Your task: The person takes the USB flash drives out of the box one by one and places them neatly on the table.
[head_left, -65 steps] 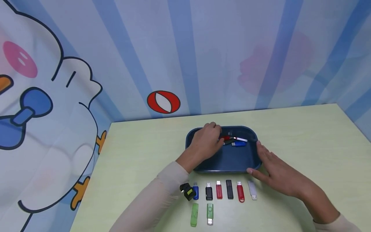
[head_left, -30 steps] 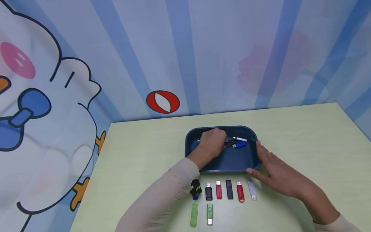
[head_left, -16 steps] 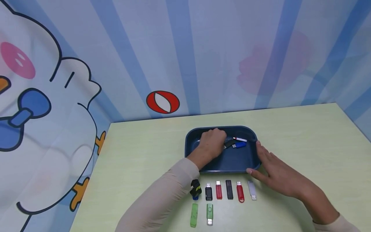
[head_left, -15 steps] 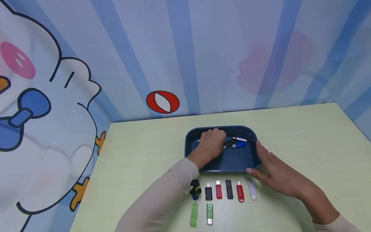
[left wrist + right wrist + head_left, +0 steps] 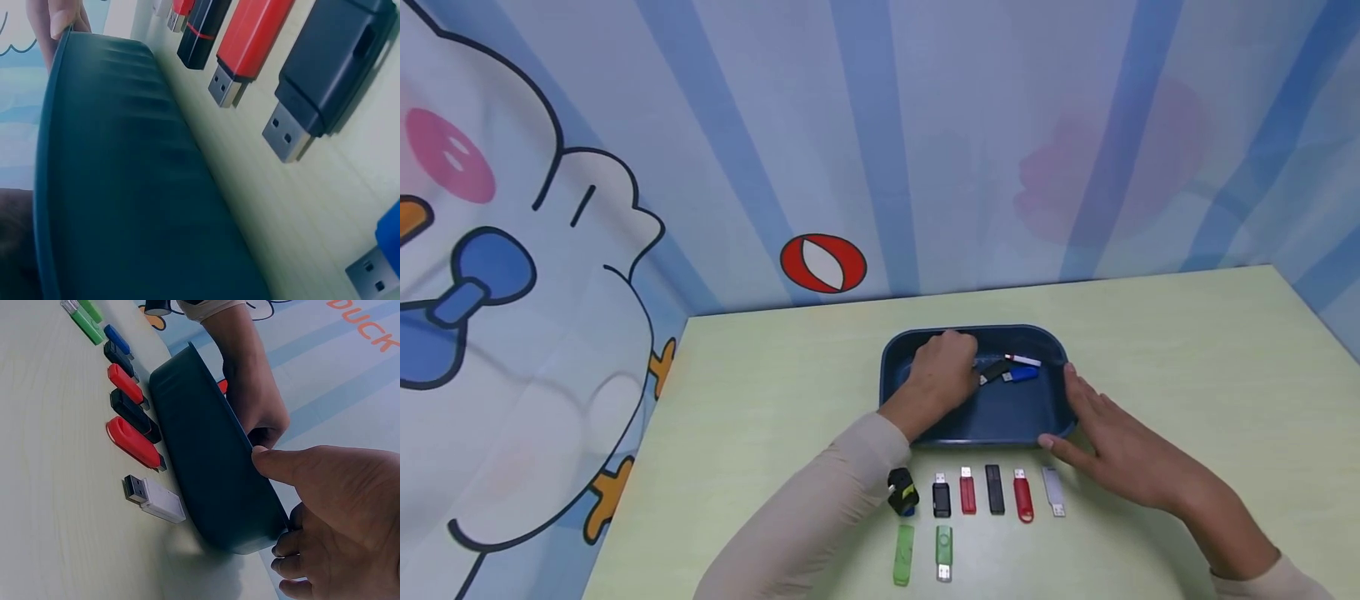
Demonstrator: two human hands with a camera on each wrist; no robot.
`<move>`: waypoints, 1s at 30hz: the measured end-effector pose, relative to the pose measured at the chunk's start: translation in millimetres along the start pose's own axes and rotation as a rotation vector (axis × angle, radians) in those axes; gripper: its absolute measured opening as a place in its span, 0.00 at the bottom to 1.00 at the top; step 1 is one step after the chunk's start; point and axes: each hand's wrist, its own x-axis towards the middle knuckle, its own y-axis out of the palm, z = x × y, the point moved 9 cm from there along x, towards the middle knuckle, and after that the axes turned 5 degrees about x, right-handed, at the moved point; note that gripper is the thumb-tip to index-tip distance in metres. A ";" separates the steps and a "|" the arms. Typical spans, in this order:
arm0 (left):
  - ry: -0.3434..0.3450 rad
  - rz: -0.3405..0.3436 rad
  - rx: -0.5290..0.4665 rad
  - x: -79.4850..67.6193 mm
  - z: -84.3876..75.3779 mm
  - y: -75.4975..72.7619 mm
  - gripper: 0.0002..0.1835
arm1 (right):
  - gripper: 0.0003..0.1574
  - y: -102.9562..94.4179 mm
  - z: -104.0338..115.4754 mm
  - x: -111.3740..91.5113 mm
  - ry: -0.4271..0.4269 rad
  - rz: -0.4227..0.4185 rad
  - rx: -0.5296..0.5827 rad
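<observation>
My left hand (image 5: 942,371) reaches down into the left half of a dark blue tray (image 5: 1000,421), its fingers curled; the fingertips and anything between them are hidden. Just right of it in the tray lie a black USB stick (image 5: 995,372), a blue USB stick (image 5: 1021,375) and a slim white stick (image 5: 1023,360). My right hand (image 5: 1120,446) rests against the tray's right end, fingers fairly straight, with the thumb at the front corner. In the right wrist view the right thumb (image 5: 278,464) touches the rim.
In front of the tray is a row of USB sticks: black (image 5: 942,498), red (image 5: 967,493), long black (image 5: 995,490), red with a loop (image 5: 1022,498) and white (image 5: 1053,492); a blue one (image 5: 392,234) is mostly covered. Two green ones (image 5: 903,554) lie nearer.
My left hand went deeper and rightward into the tray, then shifted slightly back left, showing more of the black stick. The red item beside it is now out of sight. My right hand stayed put.
</observation>
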 end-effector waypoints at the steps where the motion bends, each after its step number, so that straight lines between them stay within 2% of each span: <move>1: -0.002 -0.007 -0.006 -0.8 0.7 -1.2 0.06 | 0.68 -0.1 0.0 0.3 0.000 -0.001 -0.001; 5: -0.019 -0.027 -0.030 -5.1 3.4 -5.9 0.09 | 0.68 0.0 -0.4 1.5 0.000 -0.008 0.003; 10: -0.041 -0.018 -0.098 -13.4 6.1 -10.3 0.13 | 0.68 2.6 -0.4 2.5 0.001 -0.002 0.013; 21: -0.043 -0.068 -0.170 -30.5 6.0 -26.8 0.07 | 0.70 1.2 1.3 3.7 -0.012 -0.025 -0.026; 30: -0.066 -0.068 -0.230 -45.0 6.4 -36.4 0.13 | 0.70 1.4 1.7 2.7 -0.019 -0.022 -0.039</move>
